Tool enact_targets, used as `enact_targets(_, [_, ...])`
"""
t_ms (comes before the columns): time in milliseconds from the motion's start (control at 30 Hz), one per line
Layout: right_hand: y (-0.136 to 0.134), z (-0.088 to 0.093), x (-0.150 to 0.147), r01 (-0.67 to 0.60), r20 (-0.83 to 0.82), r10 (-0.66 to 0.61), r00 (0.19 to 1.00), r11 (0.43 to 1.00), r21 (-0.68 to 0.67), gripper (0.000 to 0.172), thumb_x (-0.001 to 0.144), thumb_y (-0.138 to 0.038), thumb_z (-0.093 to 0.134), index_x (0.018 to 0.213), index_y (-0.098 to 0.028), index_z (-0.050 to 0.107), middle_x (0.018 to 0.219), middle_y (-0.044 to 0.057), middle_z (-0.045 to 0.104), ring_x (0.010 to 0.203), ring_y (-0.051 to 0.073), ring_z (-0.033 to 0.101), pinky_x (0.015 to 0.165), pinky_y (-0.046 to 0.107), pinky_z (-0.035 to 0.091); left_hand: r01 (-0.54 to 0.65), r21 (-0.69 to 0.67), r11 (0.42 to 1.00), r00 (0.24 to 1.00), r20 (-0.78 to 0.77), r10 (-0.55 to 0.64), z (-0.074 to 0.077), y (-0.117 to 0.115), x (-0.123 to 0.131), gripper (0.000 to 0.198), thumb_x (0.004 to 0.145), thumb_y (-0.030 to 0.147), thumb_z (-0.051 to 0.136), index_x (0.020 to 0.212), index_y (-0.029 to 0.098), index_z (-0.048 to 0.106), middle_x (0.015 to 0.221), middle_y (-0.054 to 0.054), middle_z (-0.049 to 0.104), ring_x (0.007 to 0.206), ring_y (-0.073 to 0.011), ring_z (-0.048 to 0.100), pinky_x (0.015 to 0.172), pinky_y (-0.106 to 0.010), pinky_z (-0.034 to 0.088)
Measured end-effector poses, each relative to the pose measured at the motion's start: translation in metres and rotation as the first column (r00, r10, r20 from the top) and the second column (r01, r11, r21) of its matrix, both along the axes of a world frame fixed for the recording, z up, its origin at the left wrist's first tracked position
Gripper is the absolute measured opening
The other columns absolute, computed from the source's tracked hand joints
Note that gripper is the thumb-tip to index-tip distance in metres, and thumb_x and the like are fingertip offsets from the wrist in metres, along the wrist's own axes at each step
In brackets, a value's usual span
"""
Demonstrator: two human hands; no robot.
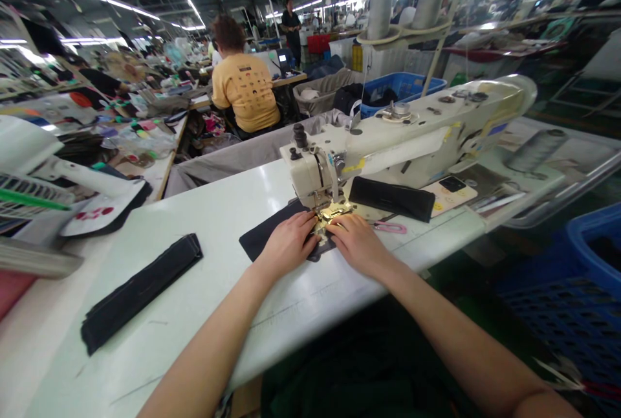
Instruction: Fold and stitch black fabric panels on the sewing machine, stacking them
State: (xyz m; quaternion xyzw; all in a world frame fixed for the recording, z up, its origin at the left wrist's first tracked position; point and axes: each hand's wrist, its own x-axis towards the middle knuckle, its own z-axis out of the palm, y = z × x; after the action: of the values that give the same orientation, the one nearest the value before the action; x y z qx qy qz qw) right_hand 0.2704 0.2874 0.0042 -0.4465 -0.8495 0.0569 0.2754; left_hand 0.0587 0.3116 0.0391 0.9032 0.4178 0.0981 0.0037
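My black cloth (264, 233) lies beneath the sewing machine's head (313, 175), its visible long edge slanting up rightward, my left hand (287, 244) resting on it, right hand (359, 246) beside the gold-coloured guide (336, 211), though whether my fingers pinch I cannot tell.

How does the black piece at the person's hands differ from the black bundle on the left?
The black piece lies at the sewing machine, with the left hand and right hand at work there; the black bundle lies apart from both. The black piece looks flat, while the black bundle looks thicker and layered. The black piece is partly covered, the black bundle in plain view. Both lie on the pale table.
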Motion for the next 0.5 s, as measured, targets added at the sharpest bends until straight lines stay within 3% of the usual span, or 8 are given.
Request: enact_targets(500, [-0.0004, -0.0001, -0.0006, 0.002, 0.0, -0.002, 1.0, 1.0, 0.007, 0.024, 0.096, -0.014, 0.058, 0.119, -0.016, 0.064, 0.119, 0.01, 0.064, 0.112, 0.028, 0.054, 0.103, 0.048, 0.044, 0.003, -0.001, 1.0, 0.999, 0.045, -0.003, -0.0036, 0.0032, -0.0039, 0.039, 0.1, 0.036, 0.052, 0.129, 0.013, 0.063, 0.136, -0.014, 0.063, 0.126, -0.0288, 0.058, 0.108, -0.047, 0.049])
